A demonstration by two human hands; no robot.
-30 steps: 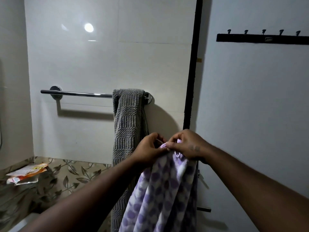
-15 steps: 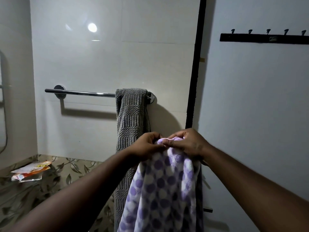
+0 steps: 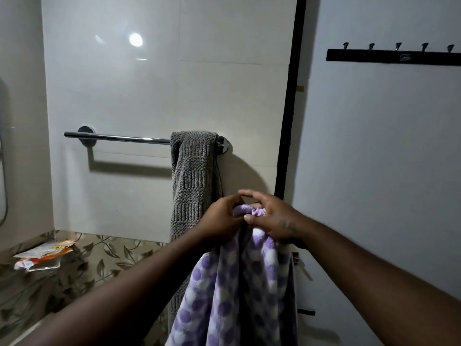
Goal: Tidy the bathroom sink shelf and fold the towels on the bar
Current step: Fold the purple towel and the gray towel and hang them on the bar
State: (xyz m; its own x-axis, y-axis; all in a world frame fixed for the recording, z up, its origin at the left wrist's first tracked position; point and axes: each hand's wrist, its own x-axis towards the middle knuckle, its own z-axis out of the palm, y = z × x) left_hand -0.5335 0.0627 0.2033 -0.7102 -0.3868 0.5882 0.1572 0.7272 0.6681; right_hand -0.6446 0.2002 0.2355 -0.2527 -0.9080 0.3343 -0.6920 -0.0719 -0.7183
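Purple-and-white dotted soft towel [image 3: 232, 295] hangs lengthwise below its gathered top edge, pinched by left hand [image 3: 222, 216] and right hand [image 3: 274, 221] side by side. Beyond, ribbed grey terry towel [image 3: 195, 176] drapes the chrome wall bar's [image 3: 117, 138] right end, up-left of both grips.

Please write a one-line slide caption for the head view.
Left hand and right hand pinch a purple towel near a grey towel on the bar.
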